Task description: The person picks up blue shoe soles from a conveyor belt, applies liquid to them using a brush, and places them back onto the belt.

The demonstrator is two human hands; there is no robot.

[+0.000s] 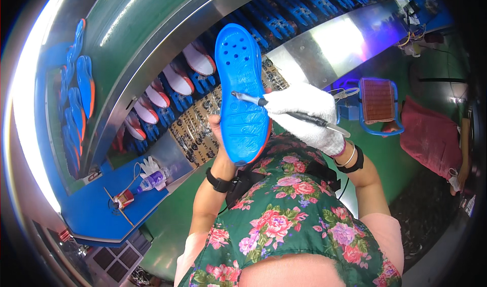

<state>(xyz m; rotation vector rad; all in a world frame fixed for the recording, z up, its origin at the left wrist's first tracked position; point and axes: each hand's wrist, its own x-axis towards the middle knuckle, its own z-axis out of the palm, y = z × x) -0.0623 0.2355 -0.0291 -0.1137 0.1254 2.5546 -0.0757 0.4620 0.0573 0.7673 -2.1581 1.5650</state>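
- Blue sole (242, 129), held up mid-view above the wearer's lap, toe end away, heel end nearest; patterned face up, cluster of small holes near toe. Underside hidden; only a strip of orange-red edge shows at lower R.
- L hand (216, 128), bare, closed on L edge of sole: thumb visible at the rim, other fingers behind it, so exact grip n/a.
- R hand (303, 115), white glove, closed round a slim pen-like tool (310, 118); tip down on sole, approx. mid-length. Tip type (brush or other) too small to tell; part of handle covered by glove.
- Bit of reddish skin tone at sole's R edge, beside glove; can't tell whose finger, if any.
- Behind sole: row of pale-bottomed shoes (199, 59) in blue clamps; sole blocks part of row, lower ones in shadow.
- Far L: blue/orange soles (85, 86) bunched together, overlapping, count unclear.
- Blue table (96, 213), lower L: purple bottle (151, 181) w/ white glove (149, 166) next to it.
- Far R: co-worker in maroon (431, 134), partly cut off by dark fisheye rim; one hand barely made out.
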